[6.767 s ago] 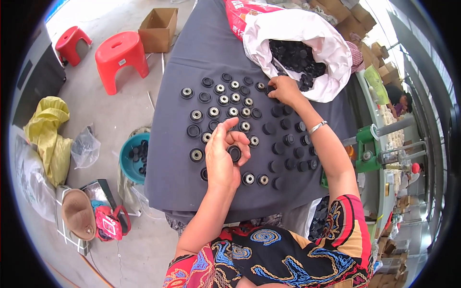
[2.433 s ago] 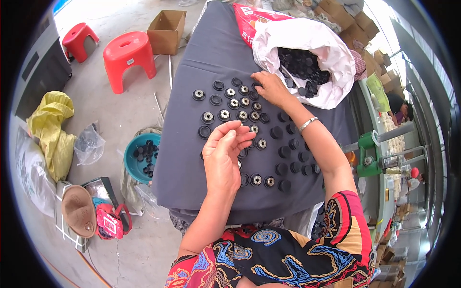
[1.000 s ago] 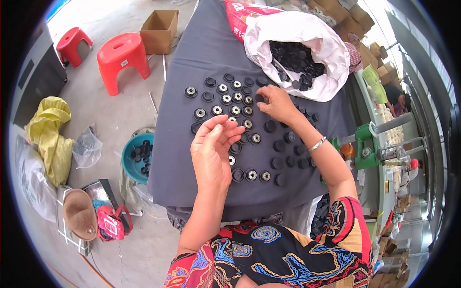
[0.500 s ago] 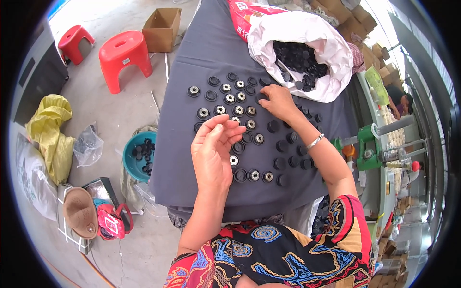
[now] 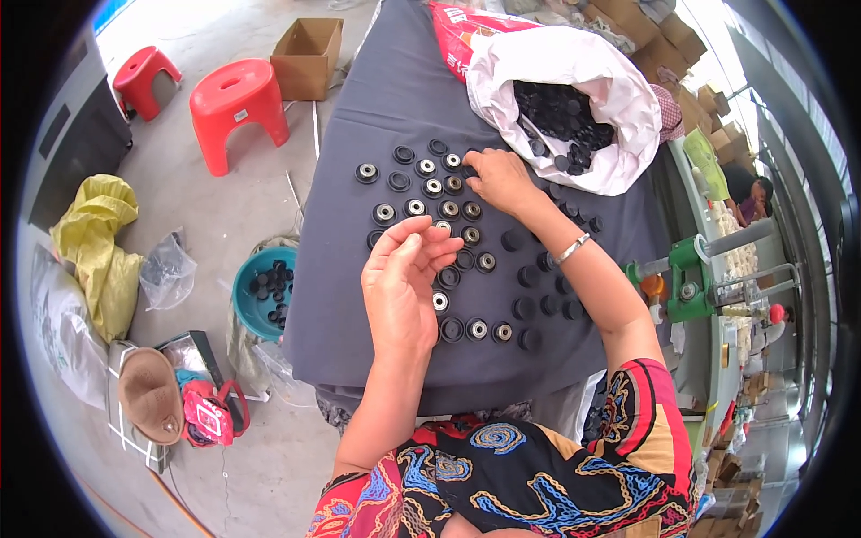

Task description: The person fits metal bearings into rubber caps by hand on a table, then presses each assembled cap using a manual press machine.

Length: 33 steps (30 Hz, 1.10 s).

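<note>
My right hand (image 5: 502,182) reaches over the far part of the grey cloth, its thumb and fingertips closed around a black round cap (image 5: 469,170) among the others. My left hand (image 5: 400,291) hovers palm up over the near rows, fingers curled toward the thumb; whatever lies between them is hidden. Several black round caps hold silver ring-shaped bearings, such as this bearing (image 5: 367,171); others, like one recessed cap (image 5: 399,182), have none. Further right lie several plain black discs (image 5: 523,308).
A white sack (image 5: 619,81) of black discs lies open at the table's far right. Left of the grey-covered table (image 5: 345,314) stand a teal basin (image 5: 247,296) with black parts, red stools (image 5: 238,108) and a cardboard box (image 5: 307,67). A green machine (image 5: 689,278) stands right.
My right hand has moved left, from the caps near the sack to one beside the bearing rows. My left hand stays nearly in place. The view has shifted slightly.
</note>
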### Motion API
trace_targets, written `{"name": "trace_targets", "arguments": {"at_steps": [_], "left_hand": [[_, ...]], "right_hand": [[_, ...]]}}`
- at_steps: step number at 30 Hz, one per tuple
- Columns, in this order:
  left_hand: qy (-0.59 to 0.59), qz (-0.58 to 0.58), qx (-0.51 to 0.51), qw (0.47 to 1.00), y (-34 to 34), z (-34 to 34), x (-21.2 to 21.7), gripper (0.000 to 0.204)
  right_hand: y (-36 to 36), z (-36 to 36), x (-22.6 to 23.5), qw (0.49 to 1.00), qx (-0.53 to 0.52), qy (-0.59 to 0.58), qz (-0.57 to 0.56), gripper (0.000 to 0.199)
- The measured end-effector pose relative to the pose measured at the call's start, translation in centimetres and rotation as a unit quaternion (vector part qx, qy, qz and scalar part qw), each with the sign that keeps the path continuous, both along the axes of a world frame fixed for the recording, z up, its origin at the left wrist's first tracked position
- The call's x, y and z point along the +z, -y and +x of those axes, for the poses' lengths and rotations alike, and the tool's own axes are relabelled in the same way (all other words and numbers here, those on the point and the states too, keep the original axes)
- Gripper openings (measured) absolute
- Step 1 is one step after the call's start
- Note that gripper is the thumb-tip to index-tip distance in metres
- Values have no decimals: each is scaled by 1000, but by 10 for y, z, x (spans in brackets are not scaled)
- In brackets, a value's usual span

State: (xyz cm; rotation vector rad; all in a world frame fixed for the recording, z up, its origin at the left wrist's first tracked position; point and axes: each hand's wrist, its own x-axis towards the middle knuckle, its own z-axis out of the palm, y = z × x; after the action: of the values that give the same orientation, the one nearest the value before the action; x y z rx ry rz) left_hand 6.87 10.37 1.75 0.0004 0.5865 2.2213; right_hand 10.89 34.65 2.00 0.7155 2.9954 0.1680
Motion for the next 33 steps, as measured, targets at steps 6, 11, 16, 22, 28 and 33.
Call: {"name": "trace_targets", "arguments": {"at_steps": [6, 11, 16, 22, 28, 33], "left_hand": [[0, 5, -3, 1000, 0, 1, -1, 20], [4, 2, 0, 1000, 1, 1, 0, 20], [1, 0, -1, 1000, -1, 3, -1, 20], [0, 6, 2, 1000, 0, 2, 1, 20], [4, 0, -1, 1000, -1, 3, 2, 19], [5, 5, 8, 1000, 2, 0, 2, 19]], "right_hand": [[-8, -1, -9, 998, 6, -57, -16, 22], [5, 6, 3, 986, -8, -149, -72, 27], [3, 21, -12, 956, 8, -227, -187, 26], [5, 32, -2, 991, 49, -122, -24, 26], [-4, 29, 0, 995, 99, -25, 19, 30], [8, 37, 14, 994, 81, -65, -41, 31]]}}
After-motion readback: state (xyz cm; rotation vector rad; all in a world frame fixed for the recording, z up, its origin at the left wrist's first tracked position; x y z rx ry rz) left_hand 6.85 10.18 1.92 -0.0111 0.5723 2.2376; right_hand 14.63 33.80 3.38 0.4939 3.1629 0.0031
